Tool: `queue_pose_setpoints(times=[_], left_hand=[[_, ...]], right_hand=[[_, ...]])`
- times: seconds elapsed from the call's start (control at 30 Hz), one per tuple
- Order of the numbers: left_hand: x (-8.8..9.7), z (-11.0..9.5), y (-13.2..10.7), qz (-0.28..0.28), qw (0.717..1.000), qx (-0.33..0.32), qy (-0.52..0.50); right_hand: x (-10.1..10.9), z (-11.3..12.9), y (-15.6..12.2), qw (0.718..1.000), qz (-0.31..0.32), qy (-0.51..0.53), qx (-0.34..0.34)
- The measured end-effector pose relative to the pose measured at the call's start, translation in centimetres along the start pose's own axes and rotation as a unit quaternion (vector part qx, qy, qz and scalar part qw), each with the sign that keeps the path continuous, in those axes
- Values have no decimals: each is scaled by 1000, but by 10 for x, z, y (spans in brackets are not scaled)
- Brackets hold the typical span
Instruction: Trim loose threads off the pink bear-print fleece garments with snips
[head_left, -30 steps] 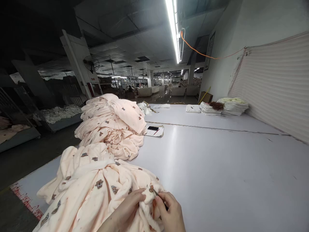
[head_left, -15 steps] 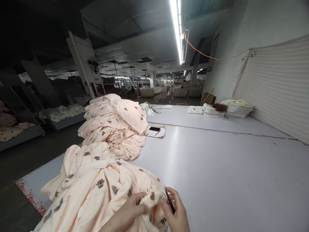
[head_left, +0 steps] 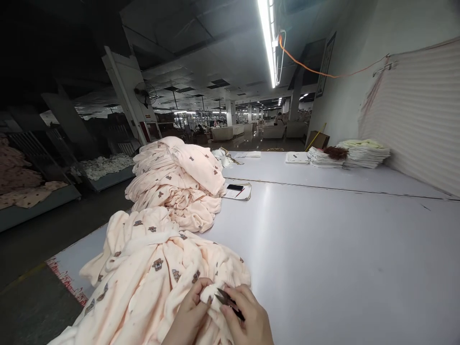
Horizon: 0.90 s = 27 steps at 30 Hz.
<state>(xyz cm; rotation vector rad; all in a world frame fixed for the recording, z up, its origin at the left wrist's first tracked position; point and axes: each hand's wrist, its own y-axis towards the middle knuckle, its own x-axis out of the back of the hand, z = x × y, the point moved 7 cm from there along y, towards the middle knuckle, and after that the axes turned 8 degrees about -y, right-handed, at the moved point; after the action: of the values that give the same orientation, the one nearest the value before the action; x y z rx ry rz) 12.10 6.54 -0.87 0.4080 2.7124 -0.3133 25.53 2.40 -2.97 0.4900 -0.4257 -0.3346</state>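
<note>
A pale peach, plush fabric (head_left: pixel 143 282) printed with small brown bears spreads over the near left of the table. My left hand (head_left: pixel 192 306) is closed on a gathered edge of it. Dark thread snips (head_left: pixel 230 303) sit in my right hand (head_left: pixel 249 314), their blades apart and pointing left at the pinched edge. The blade tips are right beside the cloth; whether they touch it I cannot tell. Both hands are close together at the bottom middle of the view.
Behind the near cloth rises a heap of the same fabric (head_left: pixel 176 182). A phone (head_left: pixel 235 187) and a pen lie on a clipboard (head_left: pixel 244 193). Folded white cloth stacks (head_left: pixel 366 155) stand along the far right. The pale table (head_left: pixel 323 249) extends right towards a wall.
My right hand has moved left and turned, so the snips now point left at the cloth instead of upward. The left hand has shifted slightly, and the view has swung a little left.
</note>
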Motion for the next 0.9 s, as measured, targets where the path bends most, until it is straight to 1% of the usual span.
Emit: queue_pose_setpoints(times=[0.1,0.17,0.27,0.33,0.43,0.5,0.6,0.67,0.73,0.8,0.83,0.9], left_hand=[[7,3,-6,-14,999,16,-42],[6,1,-10,-13,998,18,-62],[-3,-3,-14,0,997,33,-67],[-10,-6,-15,9,997,50,-66],[-15,-8,-16,14,996,59,-71],[-16,-7,-17,16,995,61,-73],[-14,-6,-18,23,996,61,-68],[-4,-5,-18,11,995,63,-74],[10,-2,-17,-9,992,77,-99],[29,2,-16,-34,987,91,-124],[39,4,-15,-50,986,93,-130],[56,5,-13,-86,986,79,-118]], right_hand=[[-3,3,1,999,1,-31,12],[-1,4,-2,999,-5,-43,23],[3,7,-8,995,-18,-88,51],[5,11,-8,992,-11,-108,64],[3,20,-3,993,25,-89,80],[2,24,1,994,34,-71,81],[4,19,3,998,-1,-40,38],[5,10,0,1000,-27,-5,-3],[6,-3,-7,997,-58,27,-41],[8,-22,-14,989,-95,58,-101],[7,-34,-19,980,-107,83,-144],[-2,-53,-27,958,-106,151,-219]])
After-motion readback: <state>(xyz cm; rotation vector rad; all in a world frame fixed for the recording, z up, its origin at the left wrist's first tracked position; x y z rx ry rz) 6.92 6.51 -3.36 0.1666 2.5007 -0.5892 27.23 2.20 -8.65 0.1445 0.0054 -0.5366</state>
